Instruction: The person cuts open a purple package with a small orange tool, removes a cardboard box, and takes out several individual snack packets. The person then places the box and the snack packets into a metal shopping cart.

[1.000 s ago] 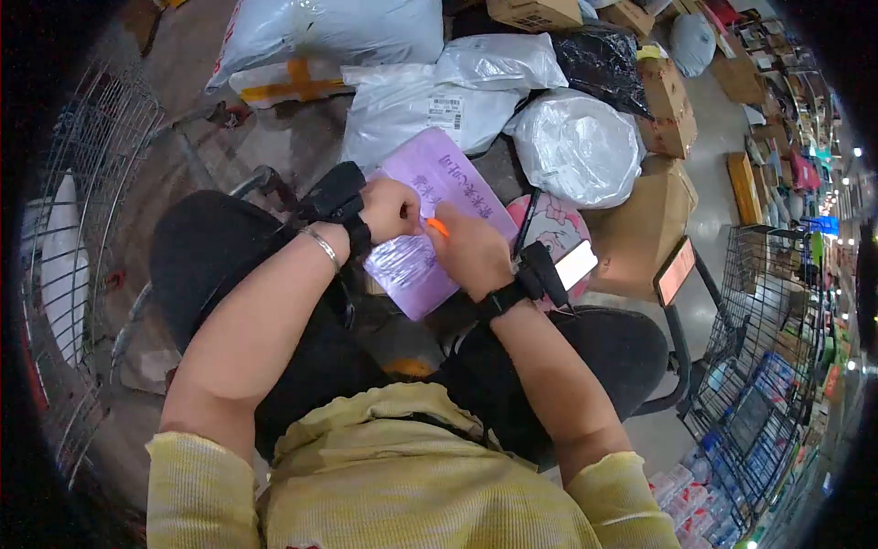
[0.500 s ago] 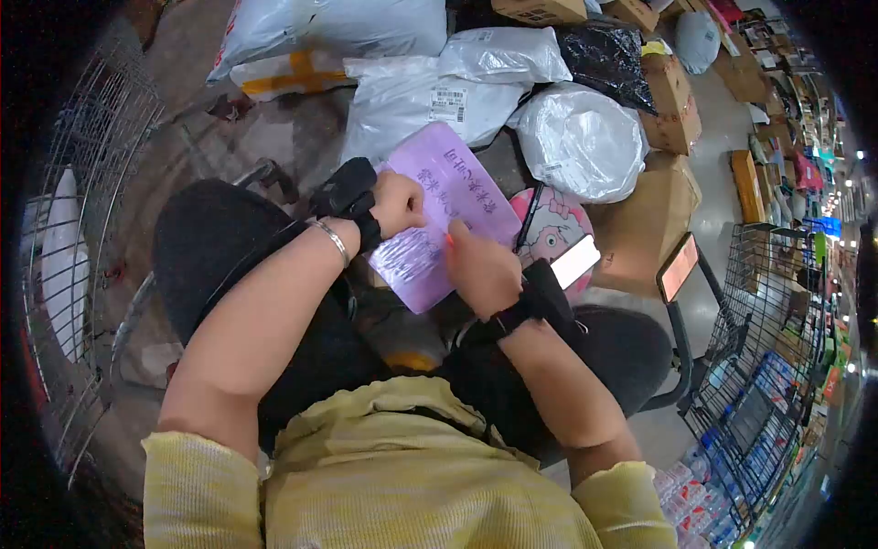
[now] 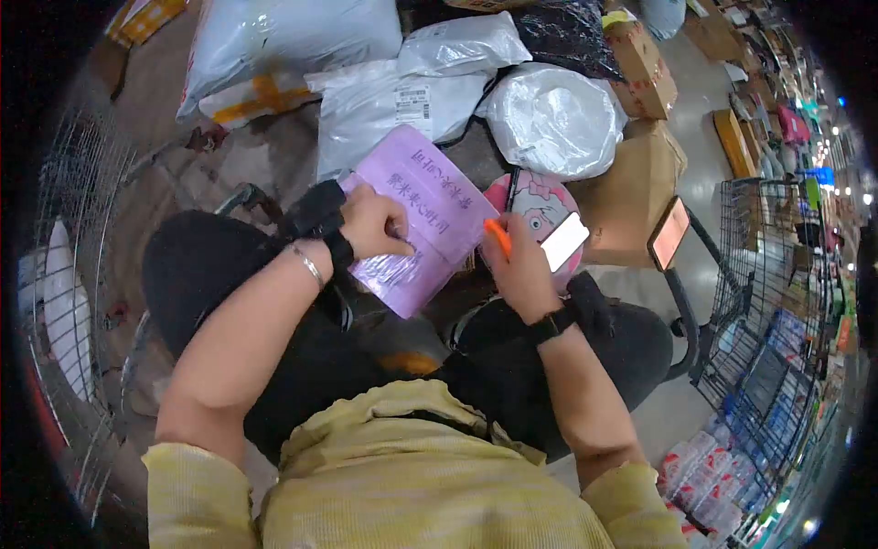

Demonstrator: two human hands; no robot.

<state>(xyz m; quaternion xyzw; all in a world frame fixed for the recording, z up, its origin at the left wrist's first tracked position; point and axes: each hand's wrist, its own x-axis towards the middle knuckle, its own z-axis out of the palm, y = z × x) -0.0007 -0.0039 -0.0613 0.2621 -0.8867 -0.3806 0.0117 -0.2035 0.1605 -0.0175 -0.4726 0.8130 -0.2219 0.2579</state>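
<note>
Here, the lilac package (image 3: 437, 240) is dark-lettered, partly glossy; your left hand (image 3: 370, 224) overlaps its left edge, grip unclear; your right hand (image 3: 526, 267) pinches an orange tool (image 3: 497, 238) by its right edge.

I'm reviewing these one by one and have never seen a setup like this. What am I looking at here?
There is no robot, just a person at work, filmed by one head-worn camera looking forward and down. The left hand is on a purple package marked with dark characters; the bare right hand holds an orange tool, its exact kind unclear. Beyond the package lie white wrapped parcels, and beside it a round pink cartoon item. Both wrists wear black straps.
</note>
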